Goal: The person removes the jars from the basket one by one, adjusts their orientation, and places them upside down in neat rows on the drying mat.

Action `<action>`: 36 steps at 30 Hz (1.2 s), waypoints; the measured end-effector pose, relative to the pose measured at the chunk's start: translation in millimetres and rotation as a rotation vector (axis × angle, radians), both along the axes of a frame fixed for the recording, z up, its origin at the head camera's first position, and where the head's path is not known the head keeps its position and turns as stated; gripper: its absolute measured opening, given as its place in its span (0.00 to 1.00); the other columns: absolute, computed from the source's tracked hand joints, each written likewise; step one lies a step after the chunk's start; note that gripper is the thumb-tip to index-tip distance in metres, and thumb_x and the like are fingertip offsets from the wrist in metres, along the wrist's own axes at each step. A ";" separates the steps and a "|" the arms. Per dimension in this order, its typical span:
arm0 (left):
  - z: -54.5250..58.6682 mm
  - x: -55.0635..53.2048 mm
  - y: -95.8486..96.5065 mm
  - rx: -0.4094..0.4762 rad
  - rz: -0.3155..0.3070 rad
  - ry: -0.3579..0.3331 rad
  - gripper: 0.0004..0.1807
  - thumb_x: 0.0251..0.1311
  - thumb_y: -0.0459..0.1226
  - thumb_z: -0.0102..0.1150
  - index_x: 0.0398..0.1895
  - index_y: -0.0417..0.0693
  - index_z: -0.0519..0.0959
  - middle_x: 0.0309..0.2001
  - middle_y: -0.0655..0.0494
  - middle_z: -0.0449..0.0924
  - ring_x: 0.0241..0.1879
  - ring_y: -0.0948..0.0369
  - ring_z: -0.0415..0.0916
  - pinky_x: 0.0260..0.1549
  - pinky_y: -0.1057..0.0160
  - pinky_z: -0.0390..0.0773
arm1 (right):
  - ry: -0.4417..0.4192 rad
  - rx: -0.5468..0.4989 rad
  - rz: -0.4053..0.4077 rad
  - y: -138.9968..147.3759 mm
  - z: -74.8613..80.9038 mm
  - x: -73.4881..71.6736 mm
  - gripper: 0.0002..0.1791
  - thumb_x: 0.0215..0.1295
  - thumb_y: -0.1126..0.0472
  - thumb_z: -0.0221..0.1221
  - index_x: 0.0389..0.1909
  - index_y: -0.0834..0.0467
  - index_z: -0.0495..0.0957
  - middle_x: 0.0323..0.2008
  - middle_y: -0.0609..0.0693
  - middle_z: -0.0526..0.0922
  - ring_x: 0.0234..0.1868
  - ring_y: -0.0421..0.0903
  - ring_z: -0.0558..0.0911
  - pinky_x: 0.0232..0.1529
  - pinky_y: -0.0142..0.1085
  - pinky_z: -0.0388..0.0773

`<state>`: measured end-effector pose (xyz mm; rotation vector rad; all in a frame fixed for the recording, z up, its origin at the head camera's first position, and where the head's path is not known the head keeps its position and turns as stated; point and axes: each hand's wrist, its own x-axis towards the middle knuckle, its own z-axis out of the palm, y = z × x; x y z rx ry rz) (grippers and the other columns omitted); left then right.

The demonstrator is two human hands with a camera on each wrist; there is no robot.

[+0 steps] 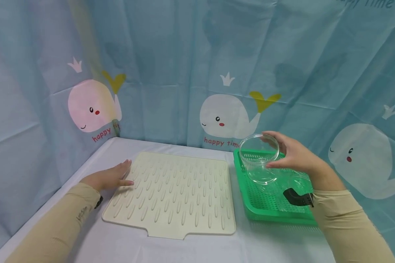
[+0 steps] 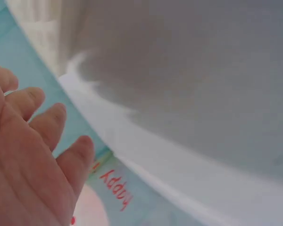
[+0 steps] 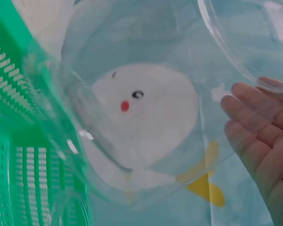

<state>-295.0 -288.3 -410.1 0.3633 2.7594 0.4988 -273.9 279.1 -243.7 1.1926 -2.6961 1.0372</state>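
Observation:
My right hand (image 1: pixel 294 155) grips a clear round plastic container (image 1: pixel 260 173) near its rim, tilted, above the green basket (image 1: pixel 279 218). In the right wrist view the transparent wall of the container (image 3: pixel 146 188) fills much of the frame beside the fingers. Inside the basket lies more clear plasticware (image 1: pixel 297 180), partly hidden by the hand and wrist. My left hand (image 1: pixel 112 177) is at the left edge of a cream drying mat (image 1: pixel 181 190) with raised ridges, its fingers extended and holding nothing. The left wrist view shows those fingers (image 2: pixel 49 125) slightly bent.
The mat and basket stand side by side on a table with a white cloth (image 1: pixel 210 250). Behind and to the left hangs a blue curtain (image 1: pixel 158 109) printed with whales. A black strap (image 1: pixel 297 198) on the right wrist hangs over the basket.

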 end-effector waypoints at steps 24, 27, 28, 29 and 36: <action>95.9 20.0 91.6 0.014 -0.190 0.435 0.60 0.43 0.63 0.61 0.72 0.43 0.42 0.71 0.43 0.41 0.68 0.45 0.45 0.61 0.45 0.55 | -0.003 -0.108 -0.096 -93.3 -26.8 1.9 0.53 0.42 0.53 0.73 0.68 0.54 0.53 0.65 0.51 0.61 0.66 0.48 0.60 0.64 0.46 0.59; 111.6 31.0 115.1 0.065 -0.190 0.477 0.60 0.41 0.66 0.59 0.72 0.45 0.46 0.70 0.45 0.48 0.68 0.47 0.49 0.61 0.46 0.57 | -0.013 -0.108 -0.083 -101.9 -31.6 1.9 0.53 0.40 0.53 0.73 0.67 0.56 0.54 0.64 0.53 0.62 0.64 0.49 0.63 0.63 0.46 0.61; 115.9 34.6 123.0 0.090 -0.192 0.481 0.59 0.41 0.66 0.59 0.71 0.46 0.47 0.70 0.45 0.49 0.68 0.48 0.50 0.61 0.46 0.57 | -0.017 -0.111 -0.075 -104.5 -33.3 1.9 0.53 0.40 0.54 0.74 0.67 0.56 0.55 0.63 0.53 0.63 0.64 0.48 0.64 0.62 0.45 0.61; 119.5 38.0 130.4 0.119 -0.197 0.482 0.59 0.41 0.66 0.59 0.71 0.47 0.47 0.69 0.46 0.51 0.68 0.48 0.50 0.62 0.47 0.57 | -0.027 -0.116 -0.063 -107.2 -34.8 2.1 0.53 0.39 0.54 0.74 0.67 0.56 0.55 0.62 0.53 0.64 0.63 0.48 0.64 0.63 0.45 0.61; 128.0 58.6 169.0 0.250 -0.214 0.439 0.61 0.38 0.69 0.58 0.72 0.51 0.44 0.70 0.50 0.49 0.68 0.52 0.49 0.62 0.48 0.57 | -0.057 -0.111 -0.010 -123.4 -42.2 7.9 0.50 0.40 0.54 0.73 0.66 0.53 0.57 0.63 0.48 0.64 0.65 0.46 0.63 0.64 0.43 0.58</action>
